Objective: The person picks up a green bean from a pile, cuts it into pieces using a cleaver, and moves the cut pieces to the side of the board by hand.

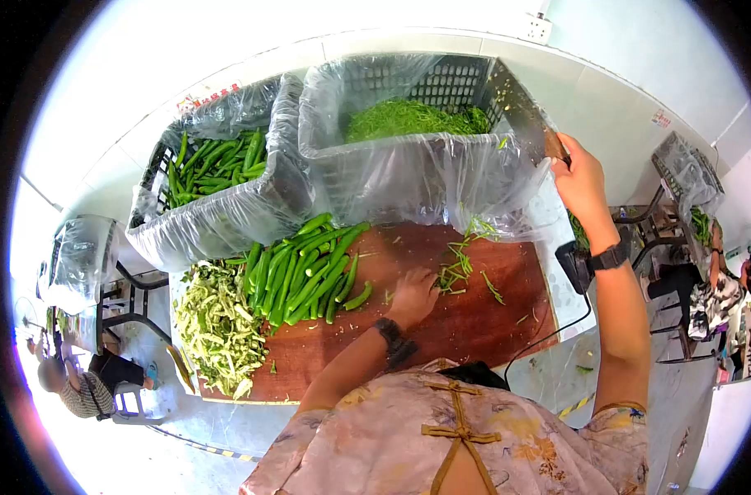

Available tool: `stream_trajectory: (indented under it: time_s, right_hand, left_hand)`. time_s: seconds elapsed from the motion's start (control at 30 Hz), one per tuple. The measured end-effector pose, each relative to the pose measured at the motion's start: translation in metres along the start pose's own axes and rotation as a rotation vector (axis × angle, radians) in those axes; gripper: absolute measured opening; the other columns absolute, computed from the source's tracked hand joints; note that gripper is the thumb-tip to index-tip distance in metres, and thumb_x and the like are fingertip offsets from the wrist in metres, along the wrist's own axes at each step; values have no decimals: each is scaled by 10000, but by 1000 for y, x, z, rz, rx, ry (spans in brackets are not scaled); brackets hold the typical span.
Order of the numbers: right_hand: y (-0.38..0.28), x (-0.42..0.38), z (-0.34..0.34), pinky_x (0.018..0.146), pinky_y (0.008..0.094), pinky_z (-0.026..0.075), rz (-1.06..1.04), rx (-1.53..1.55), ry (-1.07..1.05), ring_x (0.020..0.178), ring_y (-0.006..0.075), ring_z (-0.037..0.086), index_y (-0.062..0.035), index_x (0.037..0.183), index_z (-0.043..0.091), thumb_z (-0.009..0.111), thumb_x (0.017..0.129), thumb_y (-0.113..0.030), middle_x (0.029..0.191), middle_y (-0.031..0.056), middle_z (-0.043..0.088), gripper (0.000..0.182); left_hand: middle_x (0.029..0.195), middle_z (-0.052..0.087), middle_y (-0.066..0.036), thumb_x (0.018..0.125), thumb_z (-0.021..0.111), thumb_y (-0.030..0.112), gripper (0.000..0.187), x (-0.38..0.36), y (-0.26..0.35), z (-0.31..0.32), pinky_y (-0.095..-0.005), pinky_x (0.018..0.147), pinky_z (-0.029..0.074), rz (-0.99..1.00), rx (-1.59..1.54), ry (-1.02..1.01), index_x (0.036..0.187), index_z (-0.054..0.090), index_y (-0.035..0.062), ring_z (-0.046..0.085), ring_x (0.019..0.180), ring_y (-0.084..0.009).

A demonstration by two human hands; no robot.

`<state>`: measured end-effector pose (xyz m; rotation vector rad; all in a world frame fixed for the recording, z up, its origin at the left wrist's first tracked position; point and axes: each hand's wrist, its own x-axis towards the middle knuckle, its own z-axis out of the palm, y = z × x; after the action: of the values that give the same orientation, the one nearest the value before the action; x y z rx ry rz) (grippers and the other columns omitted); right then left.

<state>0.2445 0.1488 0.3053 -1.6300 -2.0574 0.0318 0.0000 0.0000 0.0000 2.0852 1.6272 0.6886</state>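
Observation:
My right hand (583, 177) is closed round the wooden handle of a broad cleaver (517, 103). Small pale bits cling to its dark blade, which stands along the right side of a plastic-lined crate (375, 177) with shredded green peppers (417, 120) inside. On the reddish-brown board (384, 342), my left hand (415, 295) lies palm down with fingers stretched out, holding nothing. Just right of its fingertips are scattered green pepper shreds (456, 268). Left of that hand, long green peppers (305, 272) lie in a heap.
A pile of pale green pepper trimmings (223, 326) covers the board's left end. Behind it stands another lined crate (219, 227) of whole green peppers (214, 165). A black cable (549, 337) hangs by my right forearm. Other people sit far left and far right.

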Motion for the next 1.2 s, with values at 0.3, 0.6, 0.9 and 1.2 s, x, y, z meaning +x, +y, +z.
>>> stream_trajectory:
  time_s: [0.3, 0.6, 0.9, 1.2]
  right_hand:
    - [126, -206, 28, 508, 237, 479, 531, 897, -152, 605, 94, 577, -75, 1406, 508, 553, 986, -144, 823, 24, 640, 429]
    - [162, -393, 62, 406, 279, 467, 1065, 1013, -153, 473, 142, 566, -69, 1232, 576, 526, 964, -124, 693, 73, 626, 278]
    - [142, -379, 65, 409, 280, 469, 1064, 1031, -246, 475, 139, 560, -52, 1324, 545, 555, 975, -136, 716, 90, 644, 359]
    - [161, -327, 107, 409, 255, 446, 938, 1006, -41, 461, 115, 542, -62, 1349, 546, 510, 978, -100, 687, 54, 627, 374]
  left_hand:
    - [1312, 545, -158, 884, 614, 281, 428, 29, 0, 5, -500, 978, 438, 90, 44, 141, 1250, 591, 60, 508, 1193, -360]
    - [1445, 470, -151, 893, 569, 291, 498, 120, 30, 24, -557, 1030, 417, 235, 136, -32, 1352, 537, 101, 436, 1323, -366]
    - [1526, 386, -97, 905, 546, 337, 527, 176, 76, 26, -542, 1093, 360, 37, 266, -309, 1395, 500, 149, 363, 1401, -330]
    - [1173, 621, -90, 843, 627, 254, 269, 98, 51, 15, -503, 992, 425, 389, 272, -159, 1065, 715, 131, 519, 1154, -321]
